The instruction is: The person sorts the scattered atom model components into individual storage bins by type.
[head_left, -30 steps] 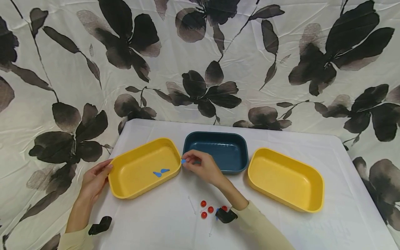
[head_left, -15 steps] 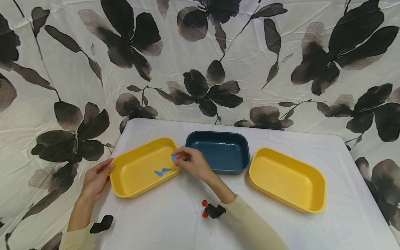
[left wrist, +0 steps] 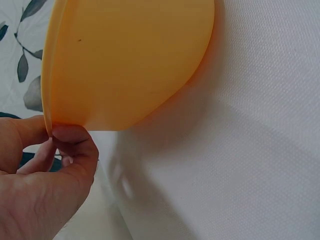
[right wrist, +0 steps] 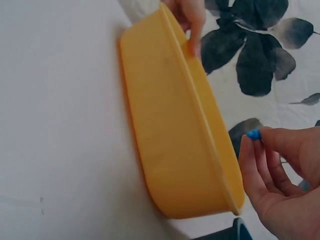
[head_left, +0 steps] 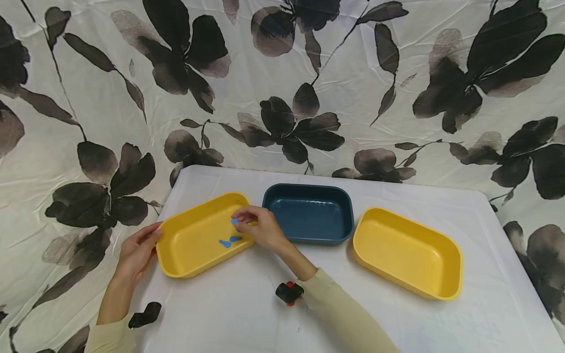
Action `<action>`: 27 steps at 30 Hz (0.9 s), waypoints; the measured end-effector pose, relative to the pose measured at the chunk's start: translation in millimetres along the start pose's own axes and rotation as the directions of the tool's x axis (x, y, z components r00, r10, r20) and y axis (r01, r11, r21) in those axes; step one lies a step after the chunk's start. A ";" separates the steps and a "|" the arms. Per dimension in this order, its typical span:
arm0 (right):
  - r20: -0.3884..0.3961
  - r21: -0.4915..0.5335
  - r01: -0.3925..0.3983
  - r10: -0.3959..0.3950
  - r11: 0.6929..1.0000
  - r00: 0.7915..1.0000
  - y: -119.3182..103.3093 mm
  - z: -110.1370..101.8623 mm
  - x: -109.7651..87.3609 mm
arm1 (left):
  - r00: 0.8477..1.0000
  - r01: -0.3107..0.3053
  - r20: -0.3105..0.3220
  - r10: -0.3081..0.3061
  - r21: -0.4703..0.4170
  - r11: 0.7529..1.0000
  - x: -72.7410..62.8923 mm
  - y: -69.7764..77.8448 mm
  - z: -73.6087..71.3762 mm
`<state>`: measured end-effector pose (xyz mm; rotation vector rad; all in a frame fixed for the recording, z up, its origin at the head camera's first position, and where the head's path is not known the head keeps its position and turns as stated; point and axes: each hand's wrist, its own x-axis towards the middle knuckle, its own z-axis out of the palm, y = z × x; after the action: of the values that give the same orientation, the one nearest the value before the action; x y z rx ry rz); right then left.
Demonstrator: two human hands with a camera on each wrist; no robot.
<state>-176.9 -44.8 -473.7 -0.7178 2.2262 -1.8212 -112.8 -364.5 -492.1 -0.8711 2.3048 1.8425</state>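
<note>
Nearest lie two pale yellow sleeves [head_left: 348, 314], each with a black device [head_left: 144, 315] at the wrist; the right one partly covers some small red balls [head_left: 291, 304] on the white-covered bench [head_left: 212, 318]. Past them, the left hand [head_left: 135, 249] pinches the rim of the left yellow tray [head_left: 185, 245] at its left end, fingers on both sides of the wall. This tray is oblong, smooth and round-cornered, set at a slant. The right hand [head_left: 260, 227] is above its right end, thumb and finger pinching a small bright blue piece [right wrist: 254, 134], mostly hidden by the grip. Below it, inside the tray near the front wall, lie two blue pieces [head_left: 225, 243] close together, teardrop-shaped, each rounded at one end and narrowing to a tail. Well to the right is another yellow tray [head_left: 406, 250]. A dark blue tray [head_left: 309, 215], glossy, sits between the two, farther back. Behind everything hangs white cloth [head_left: 265, 73] printed with dark flowers.
</note>
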 end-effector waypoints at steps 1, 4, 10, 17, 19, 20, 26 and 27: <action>-0.003 -0.010 -0.004 0.004 1.000 1.000 0.8 1.8 1.2 | 1.000 0.001 -0.002 -0.001 -0.002 1.000 0.3 0.0 0.0; -0.009 -0.034 -0.027 0.027 0.999 1.000 2.7 6.7 4.0 | 1.000 0.002 -0.005 -0.002 0.002 1.000 0.8 -0.1 -0.2; 0.003 -0.042 -0.055 0.056 0.998 0.998 6.2 15.0 9.5 | 1.000 0.001 -0.005 -0.001 0.001 1.000 1.2 -0.5 -1.3; 0.058 -0.054 -0.074 0.077 0.996 0.995 5.8 22.6 17.8 | 1.000 -0.005 -0.001 0.005 -0.005 1.000 0.4 0.0 -1.6; 0.080 -0.068 -0.068 0.074 0.995 0.994 6.4 24.7 20.2 | 1.000 0.001 -0.003 -0.001 -0.013 1.000 0.3 0.0 -1.3; 0.093 -0.078 -0.066 0.073 0.995 0.993 6.8 25.7 21.3 | 1.000 0.003 -0.004 -0.003 -0.013 1.000 0.4 -0.1 -1.1; 0.166 -0.132 -0.066 0.087 0.989 0.982 10.5 34.1 29.1 | 1.000 -0.005 -0.009 0.005 0.008 1.000 0.7 -0.4 0.4; 0.175 -0.150 -0.059 0.086 0.987 0.981 10.6 35.8 30.7 | 1.000 -0.006 -0.008 0.006 0.007 1.000 0.7 -0.4 0.5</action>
<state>-190.9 -89.0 -487.3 -0.7831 2.2489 -1.5080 -113.3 -364.3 -492.8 -0.8729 2.3203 1.8352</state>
